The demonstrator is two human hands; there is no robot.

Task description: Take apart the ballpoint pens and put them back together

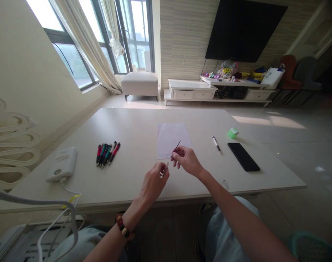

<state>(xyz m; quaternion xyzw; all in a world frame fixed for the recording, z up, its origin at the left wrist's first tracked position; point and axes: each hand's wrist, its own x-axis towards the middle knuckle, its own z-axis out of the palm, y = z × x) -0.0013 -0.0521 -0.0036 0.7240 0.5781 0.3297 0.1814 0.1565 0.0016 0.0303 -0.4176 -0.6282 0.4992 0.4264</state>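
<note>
Over the near edge of a white sheet of paper, my right hand pinches a thin dark pen refill, its tip pointing up and away. Just left of it and lower, my left hand is closed around a small white pen part, mostly hidden by the fingers. The refill and the white part are apart. A white and black pen lies on the table to the right. Several red, green and white pens with black grips lie in a bunch to the left.
The white table also holds a black phone and a small green box at the right. A white power bank with a cable lies at the left. A TV cabinet stands beyond.
</note>
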